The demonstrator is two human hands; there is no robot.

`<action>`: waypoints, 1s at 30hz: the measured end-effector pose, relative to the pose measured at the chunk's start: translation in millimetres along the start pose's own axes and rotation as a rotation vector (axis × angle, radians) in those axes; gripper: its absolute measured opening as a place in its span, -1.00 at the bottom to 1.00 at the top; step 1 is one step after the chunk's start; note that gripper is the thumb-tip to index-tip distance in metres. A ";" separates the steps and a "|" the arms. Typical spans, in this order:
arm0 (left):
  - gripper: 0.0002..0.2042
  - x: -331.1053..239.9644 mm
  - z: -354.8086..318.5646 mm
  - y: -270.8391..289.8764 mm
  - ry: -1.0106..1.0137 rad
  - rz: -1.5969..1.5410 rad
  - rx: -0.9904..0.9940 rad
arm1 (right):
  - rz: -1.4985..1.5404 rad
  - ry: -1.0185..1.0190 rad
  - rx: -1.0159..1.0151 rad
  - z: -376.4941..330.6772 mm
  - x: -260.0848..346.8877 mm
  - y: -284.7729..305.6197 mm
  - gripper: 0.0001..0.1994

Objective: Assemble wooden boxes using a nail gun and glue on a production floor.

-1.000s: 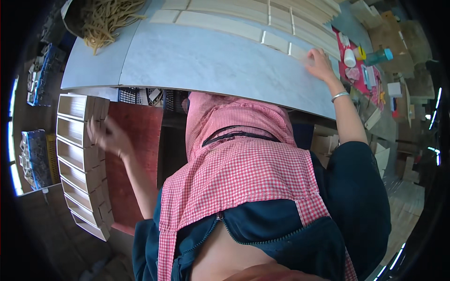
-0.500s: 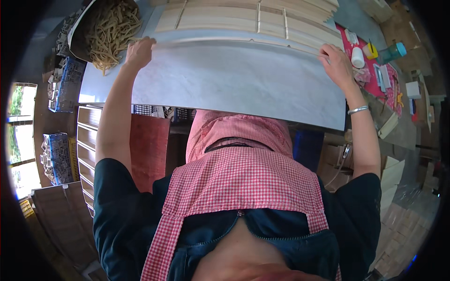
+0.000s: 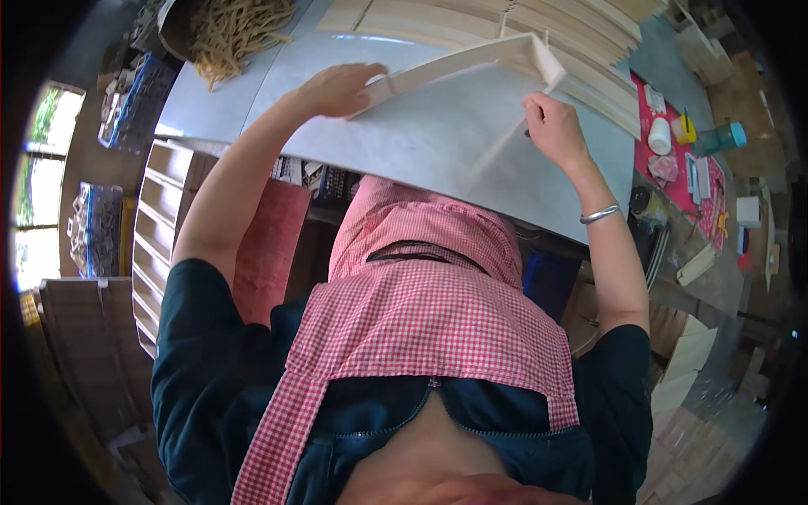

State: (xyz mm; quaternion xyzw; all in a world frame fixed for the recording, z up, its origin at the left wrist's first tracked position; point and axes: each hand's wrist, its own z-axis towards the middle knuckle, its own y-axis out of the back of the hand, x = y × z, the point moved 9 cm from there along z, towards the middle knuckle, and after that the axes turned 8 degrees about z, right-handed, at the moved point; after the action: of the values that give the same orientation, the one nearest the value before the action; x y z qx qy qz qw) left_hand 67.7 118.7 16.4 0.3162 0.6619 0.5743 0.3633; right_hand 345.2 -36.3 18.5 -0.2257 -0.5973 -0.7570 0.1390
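Workshop setting, pretty cluttered, with a big pale grey table [image 3: 252,93] taking up the upper middle of the view. At its far left corner there's a dark bowl [image 3: 172,25] heaped with tan fibre strands, and along the far edge sits a stack of light wooden frames [image 3: 581,34]. Over at the right end of the table lies a pink mat [image 3: 711,198] with a small white bottle [image 3: 659,135], a teal-capped bottle [image 3: 722,137] and some bits of paper on it. Under the left edge you can see a stack of wooden drawers [image 3: 160,219] and a reddish board [image 3: 269,244] leaning beside them. The person, in a red checked apron [image 3: 421,337], has a pale wooden frame [image 3: 471,63] tilted up off the middle of the table. The left hand [image 3: 341,88] is closed over the frame's left end, fingers wrapped on the rail. The right hand [image 3: 551,126], silver bangle [image 3: 599,215] on the wrist, is pinching a thin strip hanging from the frame's right corner. More wood offcuts lie on the floor at lower right.
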 end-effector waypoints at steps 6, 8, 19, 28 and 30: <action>-0.44 14.0 4.7 -5.6 0.053 -0.297 -0.080 | -0.054 0.425 -0.041 -16.6 59.8 -9.8 -0.81; -0.45 22.1 2.3 -12.9 0.278 -0.587 -0.026 | -0.202 0.617 -0.069 -32.9 87.4 -9.4 -0.82; -0.58 -6.4 -1.2 -43.8 0.375 -0.795 -0.096 | -0.023 0.333 0.027 -33.0 90.9 -51.2 -0.75; -0.37 -9.1 -13.4 -50.3 0.372 -0.932 -0.195 | -0.045 0.407 -0.091 -35.6 100.7 -44.2 -0.73; -0.31 -9.7 -23.8 -56.8 0.310 -0.939 -0.157 | -0.056 0.391 -0.065 -34.8 98.9 -45.8 -0.74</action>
State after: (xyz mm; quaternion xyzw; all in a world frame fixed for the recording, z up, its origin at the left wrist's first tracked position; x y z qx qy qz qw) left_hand 52.8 89.9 -36.9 -0.1331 0.7339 0.4369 0.5028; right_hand 232.0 -52.8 23.7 -0.0619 -0.5402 -0.8088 0.2239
